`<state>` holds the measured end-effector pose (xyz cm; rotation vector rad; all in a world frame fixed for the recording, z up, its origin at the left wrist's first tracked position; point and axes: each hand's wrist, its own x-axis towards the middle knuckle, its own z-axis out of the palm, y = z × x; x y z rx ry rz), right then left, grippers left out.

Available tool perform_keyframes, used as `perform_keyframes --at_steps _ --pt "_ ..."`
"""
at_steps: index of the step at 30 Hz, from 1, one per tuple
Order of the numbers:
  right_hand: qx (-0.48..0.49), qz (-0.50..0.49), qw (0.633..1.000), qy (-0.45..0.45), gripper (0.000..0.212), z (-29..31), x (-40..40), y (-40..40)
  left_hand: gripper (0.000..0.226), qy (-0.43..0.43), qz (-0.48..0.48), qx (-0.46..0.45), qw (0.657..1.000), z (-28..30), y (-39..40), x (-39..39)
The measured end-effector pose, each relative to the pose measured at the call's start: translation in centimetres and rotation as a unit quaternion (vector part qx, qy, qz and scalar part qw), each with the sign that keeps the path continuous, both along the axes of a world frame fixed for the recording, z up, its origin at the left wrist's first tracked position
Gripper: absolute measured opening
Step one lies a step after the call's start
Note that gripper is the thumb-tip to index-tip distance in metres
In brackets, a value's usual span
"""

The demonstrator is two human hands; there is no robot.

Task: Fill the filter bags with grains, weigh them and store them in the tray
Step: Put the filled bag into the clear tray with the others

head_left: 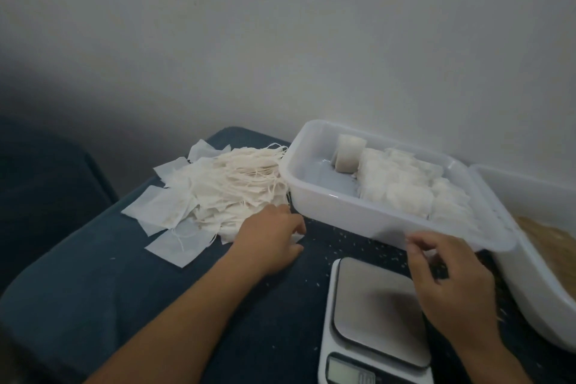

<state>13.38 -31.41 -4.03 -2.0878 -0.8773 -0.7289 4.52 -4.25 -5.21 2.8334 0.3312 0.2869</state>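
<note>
Pinching a papery bag [296,238], left hand [271,243]; right hand [448,277], grip loosely apart, beside glossy tray [343,215].

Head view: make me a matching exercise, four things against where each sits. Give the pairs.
Things:
1. Empty bags
2. Tray
3. Scale
4. Left hand

Places:
A. Front, under the right hand
B. Heaped at the left of the table
C. At the near edge of the heap
D. Behind the scale, filled bags inside

Pairs: 1-B, 2-D, 3-A, 4-C
</note>
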Motion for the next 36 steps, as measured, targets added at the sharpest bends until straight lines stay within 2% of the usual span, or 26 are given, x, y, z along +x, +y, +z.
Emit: perform_keyframes --at_steps 3,11,14,17,19,21,23,25,26,27,29,32,36 --pt "0.027 -0.005 0.999 0.018 0.009 0.1 -0.2 -0.4 0.024 -0.006 0.034 0.025 0.999 -0.3 -0.5 0.4" --pt "0.049 -0.025 0.997 0.055 0.027 0.4 -0.7 -1.2 0.024 -0.023 0.072 0.051 0.996 -0.5 -0.9 1.2" --pt "0.055 -0.016 0.996 0.068 0.027 0.5 -0.9 -1.0 0.018 -0.091 0.071 0.013 0.993 0.1 -1.4 0.8" --pt "0.058 -0.004 0.994 0.089 0.028 0.4 -1.1 -0.8 0.010 -0.214 0.021 -0.013 0.976 1.5 -2.7 0.1" --pt "0.070 0.011 0.991 0.112 0.023 0.5 -1.2 -0.7 0.007 -0.263 -0.044 -0.080 0.960 3.1 -4.2 0.0" --pt "0.093 0.040 0.982 0.161 0.010 0.5 -1.3 -0.7 0.010 -0.247 -0.085 -0.256 0.931 4.9 -6.2 0.5" --pt "0.133 0.093 0.953 0.254 0.024 0.5 -1.1 -0.6 0.016 -0.187 -0.115 -0.477 0.851 6.8 -8.0 1.4" --pt "0.194 0.161 0.892 0.374 0.036 0.9 -0.9 -0.5 0.032 -0.120 -0.123 -0.608 0.775 7.2 -9.7 2.3" --pt "0.218 0.190 0.861 0.418 0.037 1.1 -0.8 -0.6 0.035 -0.105 -0.110 -0.633 0.759 6.9 -10.3 2.7" --pt "0.229 0.202 0.845 0.440 0.033 1.2 -0.8 -0.6 0.034 -0.104 -0.085 -0.640 0.756 6.2 -10.8 3.0" --pt "0.233 0.167 0.858 0.427 0.016 1.0 -0.7 -1.0 0.026 -0.115 -0.036 -0.647 0.753 4.3 -11.5 3.1" --pt "0.226 0.124 0.871 0.418 0.017 0.4 -0.6 -1.2 0.024 -0.122 0.005 -0.657 0.744 2.6 -11.7 3.1" --pt "0.211 0.120 0.873 0.422 0.016 0.4 -0.6 -1.0 0.016 -0.149 0.002 -0.613 0.776 2.9 -11.4 3.0"
